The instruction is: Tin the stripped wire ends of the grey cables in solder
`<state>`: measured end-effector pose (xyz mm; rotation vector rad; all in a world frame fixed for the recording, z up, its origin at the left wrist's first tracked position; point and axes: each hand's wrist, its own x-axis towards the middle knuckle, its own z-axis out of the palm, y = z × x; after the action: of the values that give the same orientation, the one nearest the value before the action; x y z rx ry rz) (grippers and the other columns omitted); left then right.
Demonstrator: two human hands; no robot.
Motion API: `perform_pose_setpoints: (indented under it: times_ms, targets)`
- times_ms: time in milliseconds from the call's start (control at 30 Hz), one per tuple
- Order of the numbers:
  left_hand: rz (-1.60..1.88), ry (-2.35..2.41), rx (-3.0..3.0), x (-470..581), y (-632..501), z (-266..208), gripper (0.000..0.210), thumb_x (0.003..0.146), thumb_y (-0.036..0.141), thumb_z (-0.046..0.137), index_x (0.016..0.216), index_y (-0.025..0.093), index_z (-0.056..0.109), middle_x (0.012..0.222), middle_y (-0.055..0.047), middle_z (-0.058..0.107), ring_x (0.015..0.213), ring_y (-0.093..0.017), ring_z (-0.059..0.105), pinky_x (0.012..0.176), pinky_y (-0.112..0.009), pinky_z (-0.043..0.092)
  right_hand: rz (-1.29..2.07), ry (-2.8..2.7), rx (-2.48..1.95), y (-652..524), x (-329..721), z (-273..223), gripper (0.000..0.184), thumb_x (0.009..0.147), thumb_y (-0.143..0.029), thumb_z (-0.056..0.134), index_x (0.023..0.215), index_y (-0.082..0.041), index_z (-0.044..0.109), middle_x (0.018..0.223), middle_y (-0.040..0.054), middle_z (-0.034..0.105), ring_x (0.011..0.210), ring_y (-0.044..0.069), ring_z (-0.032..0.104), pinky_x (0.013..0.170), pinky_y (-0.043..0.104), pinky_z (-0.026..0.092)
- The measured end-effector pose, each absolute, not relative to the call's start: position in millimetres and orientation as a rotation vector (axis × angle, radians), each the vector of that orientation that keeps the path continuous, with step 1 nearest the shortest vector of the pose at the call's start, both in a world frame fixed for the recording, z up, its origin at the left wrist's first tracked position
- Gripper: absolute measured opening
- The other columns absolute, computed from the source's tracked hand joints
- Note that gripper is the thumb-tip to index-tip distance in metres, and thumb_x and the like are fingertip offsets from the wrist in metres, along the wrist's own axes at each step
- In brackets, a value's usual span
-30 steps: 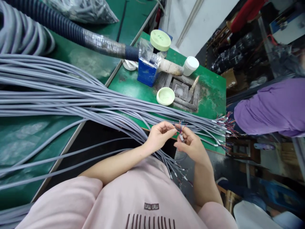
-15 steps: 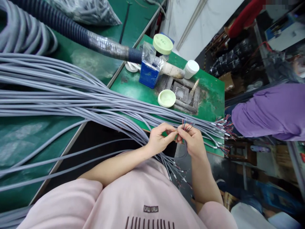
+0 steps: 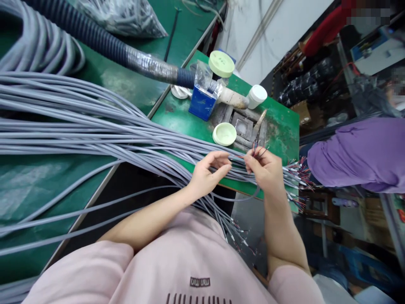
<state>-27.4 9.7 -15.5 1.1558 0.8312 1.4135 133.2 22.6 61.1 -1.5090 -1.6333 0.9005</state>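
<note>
My right hand (image 3: 265,168) is closed on the end of a grey cable, whose thin coloured wires (image 3: 255,145) fan out above the fingers. One reddish wire (image 3: 238,156) sticks out from that grip toward my left hand. My left hand (image 3: 209,172) is apart from it, thumb and fingers spread, with nothing visible between them. Behind both hands runs a thick bundle of grey cables (image 3: 152,133) across the green benches. More stripped cable ends (image 3: 299,173) lie at the bench's right edge, and others (image 3: 237,236) hang below my hands.
On the green bench (image 3: 284,122) stand a blue box (image 3: 202,103) with a ribbed hose (image 3: 152,65), a pale green dish (image 3: 224,134), a white cup (image 3: 257,96) and a sooty square pot (image 3: 243,126). A person in a purple top (image 3: 357,154) is at the right.
My hands have drawn apart; the left has opened. My right hand has moved up and to the right with the cable end, and the reddish wire now shows between the hands.
</note>
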Motion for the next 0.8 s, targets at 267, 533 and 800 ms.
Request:
perform_pose_setpoints:
  times_ms: [267, 533, 800]
  targets:
    - [1.524, 1.339, 2.050, -75.5, 36.1, -29.9, 0.032, 0.086, 0.024, 0.058, 0.117, 0.018, 0.055, 0.096, -0.006, 0.070, 0.088, -0.020, 0.062, 0.082, -0.037, 0.043, 0.689, -1.978, -1.671, 104.7, 128.4, 62.1, 0.017, 0.074, -0.030, 0.061, 0.065, -0.016, 0.058, 0.054, -0.0038, 0.049, 0.051, 0.009, 0.041, 0.052, 0.024, 0.030]
    - [1.577, 1.249, 2.021, -74.9, 36.3, -32.1, 0.027, 0.086, 0.020, 0.057, 0.113, 0.019, 0.055, 0.090, -0.004, 0.071, 0.083, -0.018, 0.064, 0.081, -0.035, 0.042, 0.493, -2.296, -1.896, 134.4, 107.1, 50.2, 0.017, 0.075, -0.031, 0.061, 0.070, -0.015, 0.067, 0.058, -0.0006, 0.057, 0.057, 0.013, 0.048, 0.056, 0.026, 0.030]
    - [1.597, 1.234, 1.984, -76.0, 36.3, -33.3, 0.026, 0.086, 0.020, 0.056, 0.112, 0.020, 0.056, 0.087, -0.003, 0.071, 0.081, -0.017, 0.064, 0.080, -0.035, 0.043, 0.287, -2.476, -2.023, 138.9, 97.1, 44.6, 0.018, 0.078, -0.031, 0.058, 0.076, -0.018, 0.071, 0.068, 0.0040, 0.065, 0.066, 0.018, 0.056, 0.059, 0.028, 0.031]
